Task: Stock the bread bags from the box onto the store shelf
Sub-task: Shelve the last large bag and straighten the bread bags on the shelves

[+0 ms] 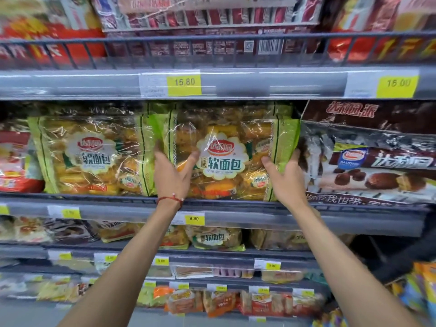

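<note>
Seating a bread bag (221, 156) upright on the shelf (236, 206), the left hand (172, 171) and right hand (286, 175) clasp its two sides, just right of a matching bag (89, 154). Judged next: push it flush, then let go. No box shows.

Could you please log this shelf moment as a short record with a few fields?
held item: green bread bag, upright on the middle shelf
left hand: on the bag's left edge
right hand: on the bag's right edge
left neighbour: matching bread bag, touching
right neighbour: brown pie pack
box: not in view
price tag below: 9.90
</note>
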`<state>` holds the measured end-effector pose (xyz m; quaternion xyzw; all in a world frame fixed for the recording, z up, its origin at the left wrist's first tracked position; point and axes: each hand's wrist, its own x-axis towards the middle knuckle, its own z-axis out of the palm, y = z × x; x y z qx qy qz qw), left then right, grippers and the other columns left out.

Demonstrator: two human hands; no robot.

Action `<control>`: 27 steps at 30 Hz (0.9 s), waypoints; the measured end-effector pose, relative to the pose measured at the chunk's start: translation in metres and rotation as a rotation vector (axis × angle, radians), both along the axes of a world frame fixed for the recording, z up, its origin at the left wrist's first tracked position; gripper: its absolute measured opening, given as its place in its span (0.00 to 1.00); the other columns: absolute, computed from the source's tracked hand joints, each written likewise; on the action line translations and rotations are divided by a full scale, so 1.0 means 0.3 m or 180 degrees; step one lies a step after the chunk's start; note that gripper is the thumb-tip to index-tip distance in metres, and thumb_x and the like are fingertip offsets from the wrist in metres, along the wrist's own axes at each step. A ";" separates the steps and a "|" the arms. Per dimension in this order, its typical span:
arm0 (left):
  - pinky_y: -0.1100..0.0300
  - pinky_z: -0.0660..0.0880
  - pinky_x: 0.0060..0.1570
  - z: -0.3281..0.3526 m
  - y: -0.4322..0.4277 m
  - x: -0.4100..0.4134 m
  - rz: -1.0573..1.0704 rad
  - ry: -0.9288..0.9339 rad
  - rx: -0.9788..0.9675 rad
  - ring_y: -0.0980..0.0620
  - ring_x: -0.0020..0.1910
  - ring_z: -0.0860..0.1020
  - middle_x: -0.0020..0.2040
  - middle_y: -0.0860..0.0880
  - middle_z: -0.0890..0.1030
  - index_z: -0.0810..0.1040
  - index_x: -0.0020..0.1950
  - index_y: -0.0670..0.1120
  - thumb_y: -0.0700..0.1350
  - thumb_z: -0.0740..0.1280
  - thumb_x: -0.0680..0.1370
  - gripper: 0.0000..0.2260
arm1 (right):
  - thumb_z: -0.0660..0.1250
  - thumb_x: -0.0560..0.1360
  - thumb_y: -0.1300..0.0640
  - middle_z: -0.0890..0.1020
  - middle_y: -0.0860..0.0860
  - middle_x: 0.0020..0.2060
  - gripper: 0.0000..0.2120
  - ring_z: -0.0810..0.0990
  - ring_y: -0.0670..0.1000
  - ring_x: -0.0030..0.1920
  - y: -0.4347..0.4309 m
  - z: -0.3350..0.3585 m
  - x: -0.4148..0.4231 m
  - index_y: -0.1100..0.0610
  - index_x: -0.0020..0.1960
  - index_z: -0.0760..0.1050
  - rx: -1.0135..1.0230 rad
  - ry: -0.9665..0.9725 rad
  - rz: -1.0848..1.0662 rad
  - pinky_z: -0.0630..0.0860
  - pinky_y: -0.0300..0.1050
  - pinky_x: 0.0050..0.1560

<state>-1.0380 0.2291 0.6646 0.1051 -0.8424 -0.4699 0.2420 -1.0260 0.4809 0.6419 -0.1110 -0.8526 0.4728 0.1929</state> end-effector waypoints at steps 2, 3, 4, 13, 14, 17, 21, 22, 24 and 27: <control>0.44 0.77 0.60 -0.008 -0.005 0.000 -0.0031 -0.0005 0.0002 0.38 0.62 0.76 0.69 0.38 0.73 0.55 0.76 0.44 0.74 0.65 0.69 0.48 | 0.60 0.73 0.23 0.79 0.54 0.53 0.55 0.78 0.54 0.54 -0.015 0.021 0.010 0.58 0.82 0.44 0.0001 -0.0112 0.0024 0.81 0.59 0.58; 0.45 0.73 0.64 -0.010 -0.005 0.001 -0.0080 -0.0029 0.0019 0.39 0.67 0.73 0.72 0.38 0.69 0.53 0.77 0.42 0.71 0.67 0.70 0.49 | 0.62 0.75 0.27 0.78 0.57 0.65 0.54 0.77 0.57 0.64 -0.023 0.030 0.020 0.60 0.83 0.42 -0.0048 -0.0137 0.0067 0.76 0.60 0.68; 0.47 0.70 0.68 -0.011 -0.006 0.004 -0.0119 -0.0047 0.0052 0.39 0.70 0.70 0.75 0.38 0.66 0.51 0.78 0.41 0.70 0.68 0.71 0.50 | 0.64 0.77 0.30 0.71 0.60 0.75 0.54 0.72 0.59 0.73 -0.028 0.034 0.035 0.62 0.83 0.41 -0.0104 -0.0175 0.0123 0.69 0.59 0.75; 0.60 0.54 0.64 -0.047 -0.003 0.058 -0.0547 0.0097 -0.0087 0.43 0.79 0.52 0.80 0.38 0.47 0.45 0.81 0.47 0.63 0.72 0.72 0.50 | 0.78 0.70 0.38 0.48 0.54 0.84 0.64 0.52 0.56 0.83 -0.060 0.019 0.130 0.55 0.83 0.32 -0.0026 -0.0312 0.0295 0.54 0.56 0.81; 0.60 0.55 0.62 -0.050 0.000 0.066 -0.0537 0.0121 -0.0058 0.43 0.78 0.52 0.80 0.39 0.46 0.44 0.81 0.49 0.61 0.72 0.72 0.49 | 0.77 0.71 0.39 0.47 0.54 0.84 0.63 0.51 0.55 0.83 -0.069 0.022 0.133 0.55 0.83 0.32 0.0025 -0.0307 0.0290 0.53 0.55 0.80; 0.61 0.55 0.63 -0.067 0.005 0.082 -0.0558 0.0214 0.0004 0.45 0.79 0.53 0.80 0.43 0.44 0.44 0.81 0.53 0.60 0.73 0.72 0.48 | 0.74 0.74 0.39 0.45 0.53 0.84 0.60 0.50 0.55 0.83 -0.080 0.024 0.137 0.56 0.83 0.32 0.0167 -0.0320 0.0240 0.54 0.54 0.80; 0.55 0.57 0.68 -0.087 0.011 0.095 -0.0623 0.0313 0.0100 0.44 0.78 0.53 0.80 0.45 0.45 0.42 0.80 0.59 0.61 0.74 0.71 0.50 | 0.73 0.75 0.39 0.46 0.53 0.85 0.58 0.53 0.55 0.83 -0.080 0.018 0.137 0.56 0.83 0.33 0.0233 -0.0256 0.0157 0.57 0.57 0.78; 0.52 0.59 0.70 -0.090 0.014 0.094 -0.0624 0.0298 0.0092 0.45 0.79 0.53 0.81 0.46 0.45 0.42 0.80 0.60 0.62 0.74 0.70 0.50 | 0.73 0.75 0.39 0.46 0.53 0.85 0.58 0.53 0.55 0.83 -0.079 0.014 0.133 0.56 0.83 0.33 0.0233 -0.0235 0.0135 0.58 0.57 0.78; 0.50 0.62 0.69 -0.090 0.019 0.093 -0.0593 0.0236 0.0030 0.46 0.79 0.53 0.81 0.47 0.45 0.41 0.80 0.60 0.64 0.73 0.70 0.51 | 0.73 0.75 0.40 0.46 0.52 0.85 0.57 0.53 0.54 0.83 -0.078 0.009 0.125 0.56 0.83 0.34 0.0193 -0.0196 0.0111 0.57 0.56 0.78; 0.48 0.68 0.64 -0.094 0.023 0.080 -0.0502 0.0119 -0.0171 0.47 0.79 0.54 0.81 0.47 0.47 0.40 0.80 0.58 0.67 0.71 0.69 0.51 | 0.73 0.76 0.41 0.47 0.52 0.84 0.56 0.52 0.54 0.83 -0.066 -0.004 0.108 0.56 0.83 0.34 0.0129 -0.0139 0.0161 0.56 0.54 0.78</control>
